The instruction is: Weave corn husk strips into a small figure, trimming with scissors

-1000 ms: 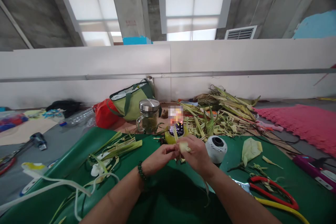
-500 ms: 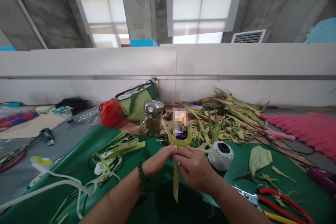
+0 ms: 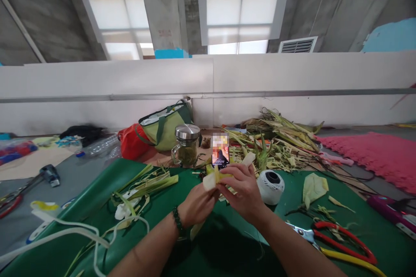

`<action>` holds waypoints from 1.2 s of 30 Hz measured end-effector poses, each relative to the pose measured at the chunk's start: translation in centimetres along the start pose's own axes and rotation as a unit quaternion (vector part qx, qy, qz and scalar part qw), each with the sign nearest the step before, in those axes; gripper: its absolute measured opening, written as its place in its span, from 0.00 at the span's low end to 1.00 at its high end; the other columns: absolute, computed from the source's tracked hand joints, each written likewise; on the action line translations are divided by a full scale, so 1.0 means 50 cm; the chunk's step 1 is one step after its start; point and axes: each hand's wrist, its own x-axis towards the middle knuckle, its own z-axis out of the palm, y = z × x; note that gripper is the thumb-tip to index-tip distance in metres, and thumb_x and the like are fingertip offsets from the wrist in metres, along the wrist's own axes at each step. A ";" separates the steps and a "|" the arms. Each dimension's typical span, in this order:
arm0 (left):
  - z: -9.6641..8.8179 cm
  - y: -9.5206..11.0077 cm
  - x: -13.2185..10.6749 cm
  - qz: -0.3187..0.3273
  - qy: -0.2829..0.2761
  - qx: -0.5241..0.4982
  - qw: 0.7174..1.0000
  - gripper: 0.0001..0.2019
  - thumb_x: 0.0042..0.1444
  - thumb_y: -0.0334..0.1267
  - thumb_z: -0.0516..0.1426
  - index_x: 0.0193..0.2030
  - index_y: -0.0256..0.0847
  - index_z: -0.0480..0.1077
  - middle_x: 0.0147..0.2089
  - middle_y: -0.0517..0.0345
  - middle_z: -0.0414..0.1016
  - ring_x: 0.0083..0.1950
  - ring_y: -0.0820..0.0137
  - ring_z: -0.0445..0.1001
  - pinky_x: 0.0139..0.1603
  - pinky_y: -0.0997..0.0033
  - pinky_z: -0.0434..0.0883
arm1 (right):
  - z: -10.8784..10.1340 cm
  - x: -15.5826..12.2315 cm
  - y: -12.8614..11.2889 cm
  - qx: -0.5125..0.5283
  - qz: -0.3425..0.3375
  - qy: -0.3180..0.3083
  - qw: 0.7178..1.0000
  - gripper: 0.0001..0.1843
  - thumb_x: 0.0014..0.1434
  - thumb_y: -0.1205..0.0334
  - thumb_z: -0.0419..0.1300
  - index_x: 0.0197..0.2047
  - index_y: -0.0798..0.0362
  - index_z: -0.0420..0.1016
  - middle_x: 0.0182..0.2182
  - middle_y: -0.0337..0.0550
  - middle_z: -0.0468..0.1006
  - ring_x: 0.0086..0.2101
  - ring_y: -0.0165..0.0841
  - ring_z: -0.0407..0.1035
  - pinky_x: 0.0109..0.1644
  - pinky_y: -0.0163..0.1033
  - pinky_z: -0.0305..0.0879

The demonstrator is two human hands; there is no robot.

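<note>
Pale corn husk strips (image 3: 209, 181) are gripped in both hands above the green mat. My left hand (image 3: 199, 202), with a dark beaded bracelet at the wrist, is closed around the lower part; a strip end pokes out below it. On the right, the fingers of my right hand (image 3: 242, 188) pinch the husk near its top, and another pale end shows beyond the knuckles. The fingers partly hide where the strips meet. Just behind the hands stands a lit phone (image 3: 221, 156). A white thread spool (image 3: 271, 187) is beside my right hand.
A lidded glass mug (image 3: 186, 147) and a green bag (image 3: 165, 127) stand behind the mat (image 3: 130, 173). Husk scraps (image 3: 286, 156) are heaped at back right. Red-and-yellow-handled shears (image 3: 344, 242) lie front right. A white cord (image 3: 65, 229) crosses the left side.
My hands have turned the husk strips. The long end that hung straight down between them now shows below my left hand, and my right fingers are higher. The view has shifted slightly.
</note>
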 end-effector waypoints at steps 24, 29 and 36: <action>0.027 -0.005 0.026 -0.218 0.049 -0.425 0.877 0.19 0.39 0.47 0.67 0.32 0.32 0.75 0.22 0.56 0.74 0.19 0.81 0.59 0.20 0.80 0.54 | 0.011 0.006 0.034 0.340 0.335 -0.014 0.879 0.11 0.50 0.55 0.60 0.29 0.54 0.76 0.26 0.44 0.78 0.30 0.37 0.73 0.33 0.40 0.69; 0.036 -0.019 0.021 -0.210 0.002 -0.416 0.885 0.17 0.45 0.48 0.63 0.31 0.33 0.72 0.21 0.58 0.72 0.18 0.79 0.62 0.18 0.79 0.54 | 0.004 0.001 0.021 0.316 0.260 -0.027 0.912 0.10 0.53 0.56 0.60 0.28 0.54 0.75 0.27 0.43 0.75 0.28 0.33 0.71 0.31 0.36 0.68; 0.035 -0.004 0.020 -0.218 0.068 -0.405 0.885 0.20 0.39 0.51 0.65 0.29 0.36 0.68 0.20 0.62 0.70 0.17 0.80 0.59 0.18 0.79 0.54 | 0.001 0.013 0.035 0.366 0.400 -0.021 0.840 0.18 0.49 0.46 0.62 0.26 0.54 0.71 0.19 0.38 0.71 0.23 0.31 0.69 0.23 0.33 0.66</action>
